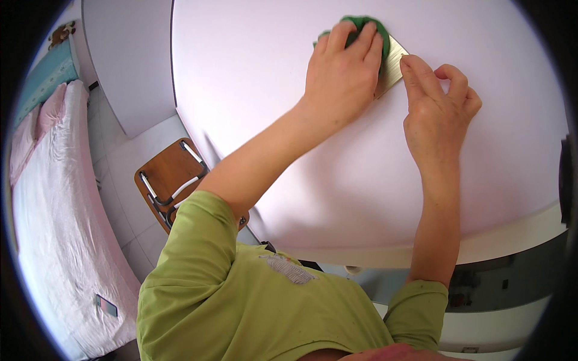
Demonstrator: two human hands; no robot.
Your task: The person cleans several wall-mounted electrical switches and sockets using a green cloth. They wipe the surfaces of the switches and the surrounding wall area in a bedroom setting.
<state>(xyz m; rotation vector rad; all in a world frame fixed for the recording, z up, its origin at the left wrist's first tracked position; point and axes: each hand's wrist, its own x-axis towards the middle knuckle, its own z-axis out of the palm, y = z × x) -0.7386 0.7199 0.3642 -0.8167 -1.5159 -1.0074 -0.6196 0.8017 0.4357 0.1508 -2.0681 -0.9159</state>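
Observation:
My left hand (345, 67) holds a crumpled green cloth (384, 38) against a flat, shiny gold-toned plate (393, 63) on a smooth pale surface (253, 63). The cloth and hand cover the plate's left part. The thumb and forefinger of my right hand (435, 99) meet at the plate's right corner, pinching it or something small there; which one I cannot tell. The other fingers of my right hand are bent, off the plate.
At the left a bed (58, 225) with pale covers bears a phone (107, 305). A folding table with a brown wooden top (167, 167) leans near the pale surface's lower left edge. A dark glossy panel (510, 284) lies at the lower right.

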